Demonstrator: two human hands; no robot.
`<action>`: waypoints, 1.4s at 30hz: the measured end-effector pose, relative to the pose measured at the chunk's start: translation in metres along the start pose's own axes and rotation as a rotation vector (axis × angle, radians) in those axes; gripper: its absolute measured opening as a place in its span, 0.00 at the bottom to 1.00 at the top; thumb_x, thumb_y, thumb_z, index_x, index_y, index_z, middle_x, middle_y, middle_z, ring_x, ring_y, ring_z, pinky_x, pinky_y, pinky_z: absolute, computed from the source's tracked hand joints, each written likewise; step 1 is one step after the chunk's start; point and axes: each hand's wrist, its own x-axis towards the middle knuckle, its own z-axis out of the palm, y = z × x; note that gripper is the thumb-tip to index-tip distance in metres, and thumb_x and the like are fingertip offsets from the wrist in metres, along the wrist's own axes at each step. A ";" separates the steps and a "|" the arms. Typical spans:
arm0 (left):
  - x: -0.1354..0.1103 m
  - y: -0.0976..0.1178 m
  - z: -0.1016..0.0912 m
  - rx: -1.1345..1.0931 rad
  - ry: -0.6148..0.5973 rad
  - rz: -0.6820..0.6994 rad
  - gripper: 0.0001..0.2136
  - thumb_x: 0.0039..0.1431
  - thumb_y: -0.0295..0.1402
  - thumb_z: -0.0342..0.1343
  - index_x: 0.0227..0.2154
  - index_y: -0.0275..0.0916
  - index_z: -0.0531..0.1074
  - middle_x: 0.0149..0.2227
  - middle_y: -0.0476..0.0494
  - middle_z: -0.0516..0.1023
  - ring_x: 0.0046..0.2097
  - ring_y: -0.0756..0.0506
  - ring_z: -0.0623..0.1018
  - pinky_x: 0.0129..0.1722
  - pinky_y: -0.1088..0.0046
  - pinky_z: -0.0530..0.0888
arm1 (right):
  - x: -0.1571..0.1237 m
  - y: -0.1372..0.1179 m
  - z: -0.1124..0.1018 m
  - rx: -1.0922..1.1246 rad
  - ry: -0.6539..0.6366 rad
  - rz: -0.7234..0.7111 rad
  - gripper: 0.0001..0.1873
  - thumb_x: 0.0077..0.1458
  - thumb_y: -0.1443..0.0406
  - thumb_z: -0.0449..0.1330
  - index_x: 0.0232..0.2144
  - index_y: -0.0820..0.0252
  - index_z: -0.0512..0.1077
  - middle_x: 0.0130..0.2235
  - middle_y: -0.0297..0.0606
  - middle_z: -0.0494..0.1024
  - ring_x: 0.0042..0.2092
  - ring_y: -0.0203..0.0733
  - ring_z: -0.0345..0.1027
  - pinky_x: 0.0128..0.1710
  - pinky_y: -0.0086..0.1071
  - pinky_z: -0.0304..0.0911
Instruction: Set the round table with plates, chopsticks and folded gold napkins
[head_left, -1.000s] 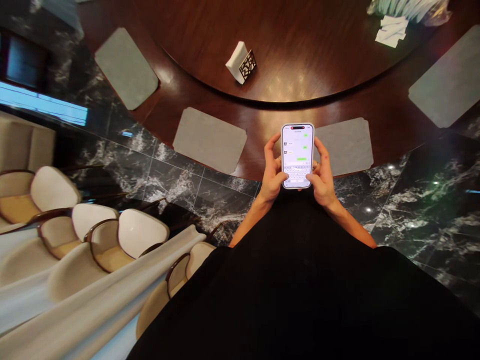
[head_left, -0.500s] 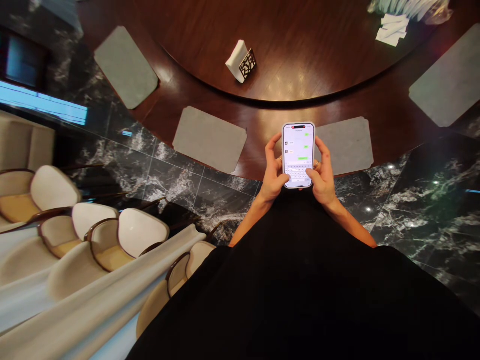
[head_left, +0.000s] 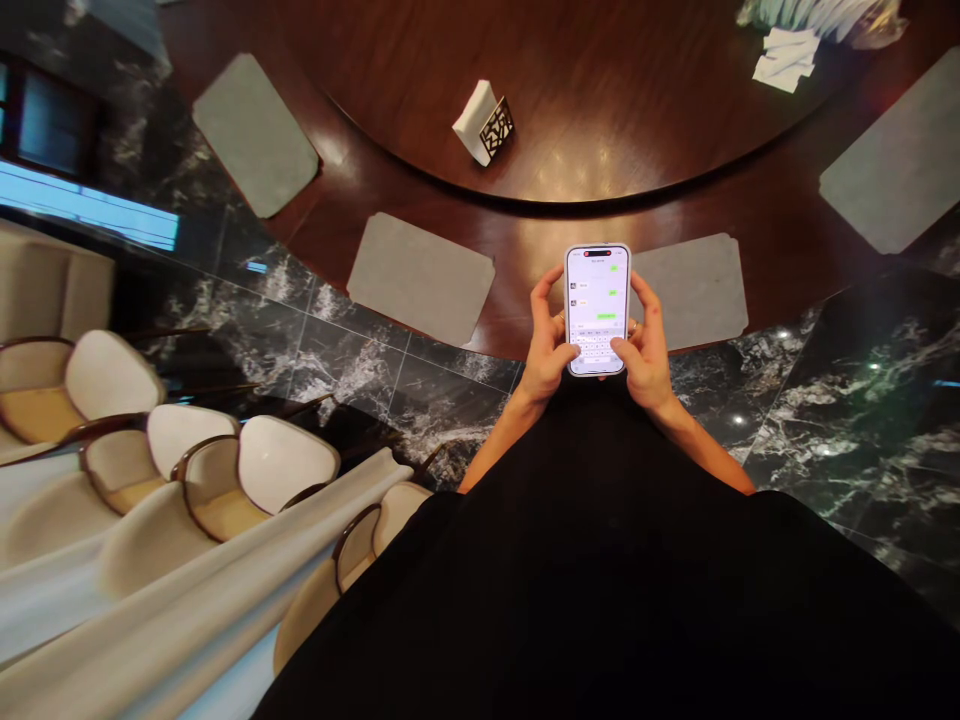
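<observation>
A lit smartphone (head_left: 598,295) is held upright in front of me, its screen showing a chat with green bubbles and a keyboard. My left hand (head_left: 549,345) grips its left side, the thumb over the keyboard's left part. On the opposite side my right hand (head_left: 646,345) is closed round the edge, with the thumb on or just above the right keys. The fingers behind the phone are partly hidden. Past the phone, a grey placemat (head_left: 694,290) lies on the dark wooden table (head_left: 517,235), partly covered by the phone and right hand.
A napkin holder (head_left: 495,130) with white napkins stands on the round turntable (head_left: 600,110). White paper packets (head_left: 786,60) lie by a plastic-wrapped stack (head_left: 825,18) at the far right. More placemats (head_left: 420,280) line the rim. Beige chairs (head_left: 285,465) stand at left on marble floor (head_left: 352,350).
Letters now show in the phone's text field, and a row of word suggestions has appeared above the keys. The right thumb has shifted very slightly; both hands keep their grip.
</observation>
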 end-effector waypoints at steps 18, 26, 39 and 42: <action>0.002 -0.004 -0.001 0.039 -0.017 0.030 0.63 0.61 0.64 0.69 0.83 0.61 0.27 0.75 0.32 0.72 0.63 0.26 0.86 0.54 0.44 0.89 | 0.001 -0.004 0.002 -0.006 0.068 -0.005 0.70 0.58 0.40 0.75 0.85 0.35 0.34 0.79 0.48 0.63 0.61 0.62 0.80 0.52 0.55 0.87; -0.004 -0.002 0.002 -0.010 0.018 -0.013 0.57 0.65 0.60 0.67 0.82 0.63 0.31 0.73 0.34 0.75 0.61 0.25 0.86 0.49 0.42 0.91 | -0.004 -0.006 0.002 0.013 0.038 0.021 0.71 0.60 0.38 0.72 0.86 0.41 0.32 0.70 0.51 0.76 0.55 0.62 0.83 0.47 0.56 0.88; -0.003 -0.006 0.001 0.016 0.014 0.028 0.62 0.60 0.65 0.69 0.83 0.60 0.32 0.72 0.32 0.76 0.62 0.26 0.86 0.51 0.45 0.90 | -0.004 -0.007 0.004 -0.039 0.058 -0.006 0.68 0.62 0.38 0.70 0.86 0.38 0.32 0.73 0.50 0.72 0.56 0.59 0.83 0.48 0.53 0.88; -0.006 -0.004 0.003 0.011 0.026 -0.006 0.61 0.60 0.65 0.68 0.83 0.62 0.32 0.72 0.33 0.75 0.61 0.26 0.87 0.48 0.46 0.91 | -0.005 -0.007 0.002 -0.038 0.024 0.019 0.70 0.62 0.36 0.69 0.86 0.38 0.28 0.72 0.49 0.73 0.54 0.59 0.83 0.43 0.50 0.88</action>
